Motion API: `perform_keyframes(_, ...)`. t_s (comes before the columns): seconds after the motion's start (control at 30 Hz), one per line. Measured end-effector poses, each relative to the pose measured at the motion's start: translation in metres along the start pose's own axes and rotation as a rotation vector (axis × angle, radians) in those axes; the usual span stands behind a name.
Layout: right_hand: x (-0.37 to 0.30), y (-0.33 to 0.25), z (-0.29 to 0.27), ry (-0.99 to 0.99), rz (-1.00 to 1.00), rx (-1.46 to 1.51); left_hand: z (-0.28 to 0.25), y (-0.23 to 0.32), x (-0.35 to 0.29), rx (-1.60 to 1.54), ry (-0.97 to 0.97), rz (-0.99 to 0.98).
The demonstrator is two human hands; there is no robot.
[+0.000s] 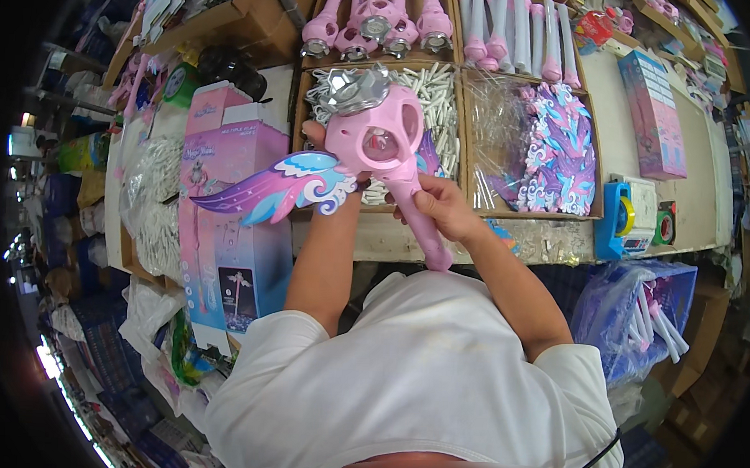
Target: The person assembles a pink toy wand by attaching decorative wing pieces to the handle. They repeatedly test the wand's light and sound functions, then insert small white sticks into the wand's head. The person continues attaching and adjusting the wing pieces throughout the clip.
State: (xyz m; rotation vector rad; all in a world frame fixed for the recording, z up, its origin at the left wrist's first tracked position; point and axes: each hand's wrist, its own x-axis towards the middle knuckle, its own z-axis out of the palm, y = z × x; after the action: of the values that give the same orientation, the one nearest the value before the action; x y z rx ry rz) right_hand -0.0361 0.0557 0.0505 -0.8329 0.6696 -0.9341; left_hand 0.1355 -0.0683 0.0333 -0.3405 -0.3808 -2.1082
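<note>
Hands set apart along it, the person holds a pink wand in front of the chest, above the near edge of the worktable. Clamped on the handle, the right hand has its thumb across the near side. Behind the wand's round head, the left hand is mostly hidden, with only some fingers showing at the left, so I cannot tell how firmly it grips.

The wand tilts, with its silver crown uppermost and its handle end close to the white shirt. 1 purple-and-blue wing spreads left from the head; a 2nd wing shows partly behind it on the right.

Past the wand lies a box of white sticks. Just right of it, a cardboard box holds loose wings. Beyond stand 5 pink wand bodies. A tall pink-and-blue carton stands on the left, and a blue tape dispenser on the right.
</note>
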Motion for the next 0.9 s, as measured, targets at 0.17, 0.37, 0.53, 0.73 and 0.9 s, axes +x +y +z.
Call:
perform_keyframes(0.17, 0.004, -0.003, 0.008, 0.160, -0.029, -0.080, -0.003, -0.001, -0.001, -0.006, 0.127, 0.050)
perform_keyframes(0.37, 0.013, -0.002, 0.024, 0.299, -0.097, -0.243, 0.005, -0.006, 0.014, 0.058, -0.160, -0.051)
perform_keyframes(0.53, 0.014, 0.001, 0.030, 0.347, -0.102, -0.282, 0.006, -0.001, 0.005, -0.011, -0.127, -0.039)
perform_keyframes(0.73, 0.014, 0.001, 0.029, 0.334, -0.096, -0.279, -0.016, -0.015, -0.010, -0.182, -0.011, 0.005)
perform_keyframes(0.9, 0.012, -0.005, 0.022, 0.228, -0.033, -0.229, -0.016, -0.012, -0.005, -0.114, -0.008, -0.076)
